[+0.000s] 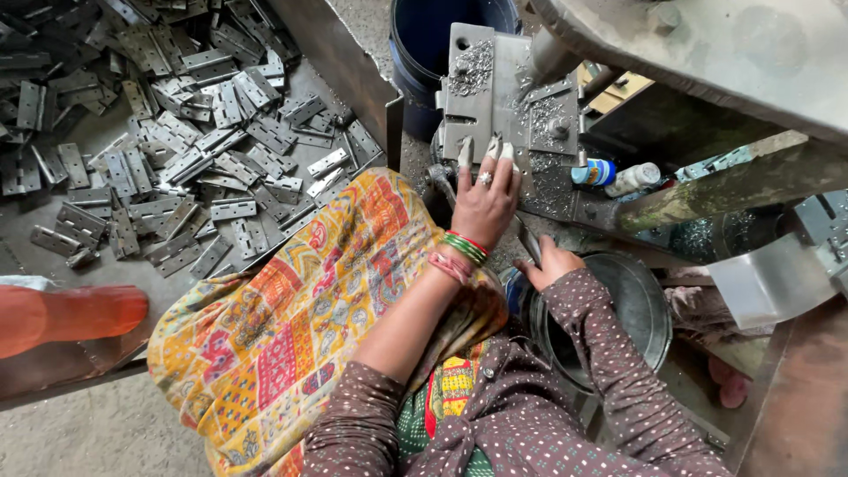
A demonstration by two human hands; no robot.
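Resting our left hand spread, three taped fingertips on one grey metal plate, our right hand curled at one round pan's rim, grip unclear, one blue bucket, countless hinges left.

Soft, even daylight; faint shadows; centre sharp; wide-lens bending at edges; orange blur at left

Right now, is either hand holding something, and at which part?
The left hand presses its taped fingers on the lower edge of a grey metal plate. What the right hand holds by the metal bowl cannot be told.
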